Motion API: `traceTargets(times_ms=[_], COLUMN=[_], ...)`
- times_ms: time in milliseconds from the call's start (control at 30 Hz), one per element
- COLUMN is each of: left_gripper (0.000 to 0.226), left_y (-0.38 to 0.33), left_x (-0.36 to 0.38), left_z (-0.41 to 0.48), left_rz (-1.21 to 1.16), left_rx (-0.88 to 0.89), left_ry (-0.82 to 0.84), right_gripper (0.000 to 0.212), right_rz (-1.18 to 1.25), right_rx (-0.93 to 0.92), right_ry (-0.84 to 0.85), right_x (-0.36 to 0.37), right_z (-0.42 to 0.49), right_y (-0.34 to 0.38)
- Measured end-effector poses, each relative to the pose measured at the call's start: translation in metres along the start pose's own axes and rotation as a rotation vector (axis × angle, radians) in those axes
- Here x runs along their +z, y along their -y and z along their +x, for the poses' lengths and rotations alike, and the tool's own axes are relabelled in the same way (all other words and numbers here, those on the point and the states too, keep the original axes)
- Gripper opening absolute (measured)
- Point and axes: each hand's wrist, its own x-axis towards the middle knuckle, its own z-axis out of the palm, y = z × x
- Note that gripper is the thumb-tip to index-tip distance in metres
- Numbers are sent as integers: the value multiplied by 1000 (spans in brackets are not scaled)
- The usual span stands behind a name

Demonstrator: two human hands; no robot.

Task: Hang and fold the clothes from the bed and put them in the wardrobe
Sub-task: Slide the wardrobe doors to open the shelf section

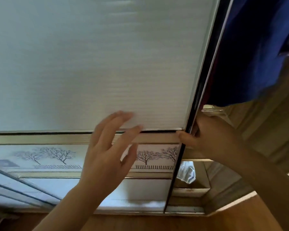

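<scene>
A sliding wardrobe door (pixel 90 64) with a frosted white panel and a band of printed trees fills most of the head view. My left hand (pixel 107 150) lies flat with spread fingers against its face near the gold crossbar. My right hand (pixel 205 139) grips the door's dark right edge (pixel 195 104), thumb on the front and fingers curled behind. To the right, inside the wardrobe, a dark blue garment (pixel 250 55) hangs. A white cloth (pixel 187 172) lies lower down on a shelf.
The wardrobe's beige inner wall and shelves (pixel 265 130) stand at the right. Wooden floor (pixel 140 222) runs along the bottom. Another sliding panel (pixel 15 185) sits at the lower left.
</scene>
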Motion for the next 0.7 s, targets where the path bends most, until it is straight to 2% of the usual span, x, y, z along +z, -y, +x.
traceTargets(times_ms=[100,200,233,300,333,400,500,700], left_gripper=[52,63,64,65,65,65,62,55], left_y=[-6,-14,-18,-28,-34,-47,-58,-62], left_x=[18,48,56,70,76,87,100,118], left_z=[13,17,19,24,28,34,34,19], left_rz=[221,338,349,355,351,346,343,342], left_rx=[35,124,153,203,220,253,267,260], left_ry=[0,61,55,29,18,3,1,37], right_gripper=[59,105,109,94,88,91,105,117], right_rz=[3,103,17,-221,-315,-395,-478,-502], right_rx=[98,134,80,-89,-147,-190,-113,19], right_ry=[-109,-467,-617,-785,-772,-653,-564,-554], right_x=[-10,-15,-15,-16,-16,-15,-13,-24], right_z=[-17,-38,-45,-56,-58,-57,-58,-64], right_y=[-24,-38,-43,-50,-53,-62,-82,-118])
